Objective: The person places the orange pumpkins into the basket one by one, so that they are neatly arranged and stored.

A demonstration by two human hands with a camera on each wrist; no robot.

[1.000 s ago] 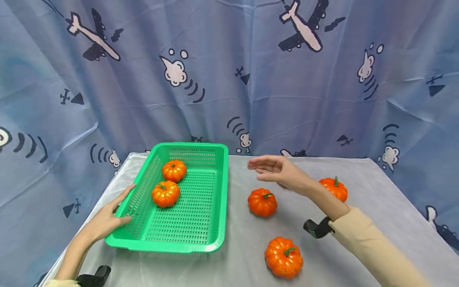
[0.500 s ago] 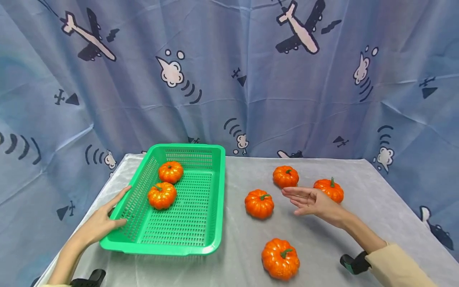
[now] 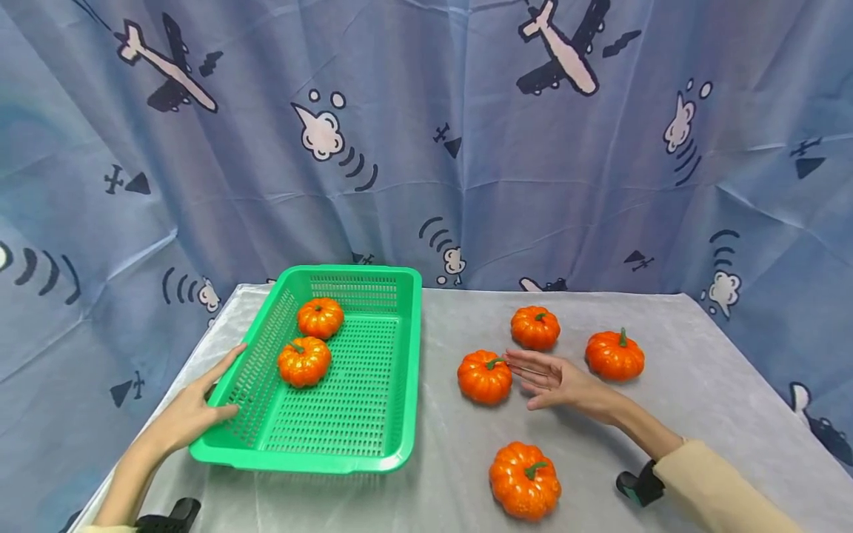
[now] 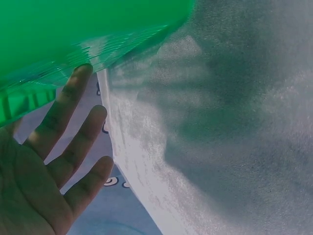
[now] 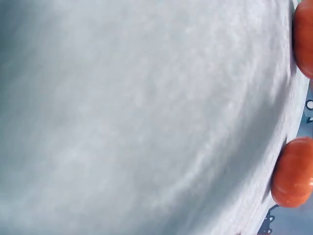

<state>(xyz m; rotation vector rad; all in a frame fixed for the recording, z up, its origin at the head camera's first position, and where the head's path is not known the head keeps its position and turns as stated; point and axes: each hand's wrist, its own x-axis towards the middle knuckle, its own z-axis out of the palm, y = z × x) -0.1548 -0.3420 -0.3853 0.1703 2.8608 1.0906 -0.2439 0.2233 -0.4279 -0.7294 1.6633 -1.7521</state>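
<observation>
Looks like a staged tabletop spot, rm type unclear; blue curtain w/ printed planes fills bkgd, hides what's behind; pale cloth-covered table in front.

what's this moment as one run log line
left hand: touching green basket; right hand: holding nothing, near orange pumpkin; in basket: two pumpkins; on table: four pumpkins

From the head view I look forward and down across the white cloth-covered table to the blue airplane-print curtain. My left wrist view sits close against the green perforated plastic basket, shared with the head. My right, turned sideways, skims the table, edging in two ribbed orange pumpkins.
</observation>
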